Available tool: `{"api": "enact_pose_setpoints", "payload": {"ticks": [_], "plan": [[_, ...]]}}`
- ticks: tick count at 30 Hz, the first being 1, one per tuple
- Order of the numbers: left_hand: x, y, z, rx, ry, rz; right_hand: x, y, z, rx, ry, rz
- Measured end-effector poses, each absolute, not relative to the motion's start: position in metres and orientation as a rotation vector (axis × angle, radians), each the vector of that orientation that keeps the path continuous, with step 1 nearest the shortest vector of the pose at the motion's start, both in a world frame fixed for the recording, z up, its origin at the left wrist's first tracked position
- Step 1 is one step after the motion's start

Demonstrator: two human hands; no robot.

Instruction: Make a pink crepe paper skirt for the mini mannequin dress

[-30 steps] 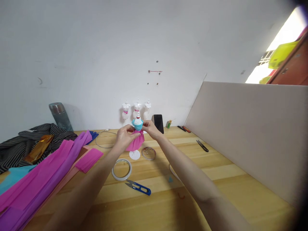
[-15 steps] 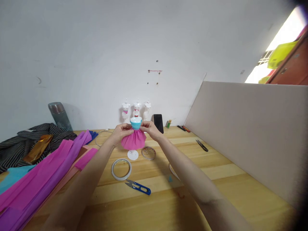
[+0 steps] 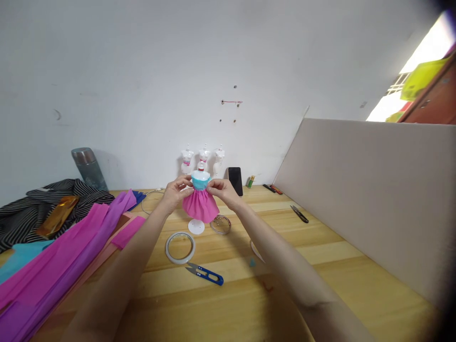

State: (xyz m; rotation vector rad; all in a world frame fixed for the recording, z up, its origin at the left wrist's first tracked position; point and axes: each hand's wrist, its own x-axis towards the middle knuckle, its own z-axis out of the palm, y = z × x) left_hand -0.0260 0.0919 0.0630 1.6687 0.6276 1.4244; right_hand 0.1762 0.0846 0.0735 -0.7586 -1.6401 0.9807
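Observation:
A miniature dress form stands between my hands on its white round base. Turquoise material wraps its bust, and a gathered pink skirt flares out below the waist. My left hand has its thumb and fingers closed at the left side of the waist. At the right side of the waist, my right hand pinches the upper edge of the skirt. The exact contact of the left fingertips is too small to make out.
Blue thread snips and a tape roll lie in front; a round pin case is behind. More dress forms, a phone and black snips are further back. Crepe paper and a bottle are left.
The pink skirt has shifted slightly to the right. My left fingers have drawn a little away from the skirt's front, and my right hand stays at the waist.

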Motion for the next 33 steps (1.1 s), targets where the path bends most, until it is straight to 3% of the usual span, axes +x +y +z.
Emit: {"api": "enact_pose_setpoints", "payload": {"ticks": [13,20,33], "plan": [[-0.015,0.058,0.075,2.173,0.898,1.557,0.174,0.067,0.073,-0.823,-1.637,0.737],[-0.005,0.061,0.065,1.978,0.939,1.585,0.171,0.069,0.061,-0.832,-1.556,0.716],[-0.037,0.076,0.067,1.645,0.516,1.190,0.150,0.027,0.076,-0.812,-1.550,0.693]]}}
